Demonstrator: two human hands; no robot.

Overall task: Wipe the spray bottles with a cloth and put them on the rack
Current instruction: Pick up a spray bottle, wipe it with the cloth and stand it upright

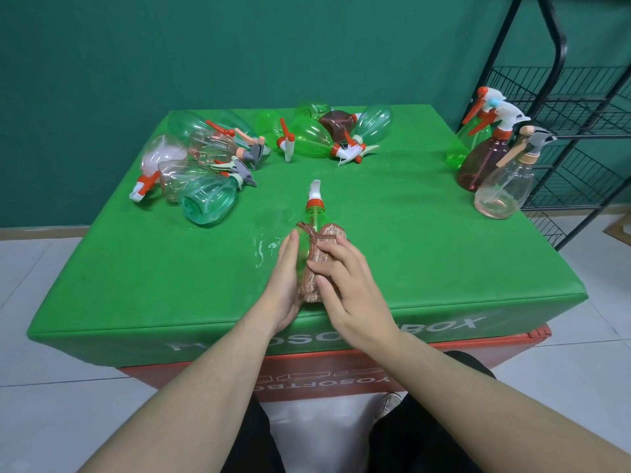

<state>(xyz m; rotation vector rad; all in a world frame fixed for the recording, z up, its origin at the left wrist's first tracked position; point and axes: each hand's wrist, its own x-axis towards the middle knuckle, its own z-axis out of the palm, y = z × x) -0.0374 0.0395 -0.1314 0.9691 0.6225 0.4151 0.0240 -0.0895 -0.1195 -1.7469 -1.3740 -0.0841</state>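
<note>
Right hand (pixel 345 285) presses a brown cloth (pixel 319 264) onto the green bottle (pixel 316 216), fingers spread and curled over it. Left hand (pixel 285 278) cups the bottle's other side, fingers fairly straight, likely to brace it against the rubbing. Bottle lies near the front edge of the green surface (pixel 426 254); long axis runs away from the person, nozzle pointing far. Unwiped bottles (pixel 205 165) lie heaped at far left and centre; three (pixel 495 158) stand upright at right, beside the rack (pixel 580 131), probably finished.
</note>
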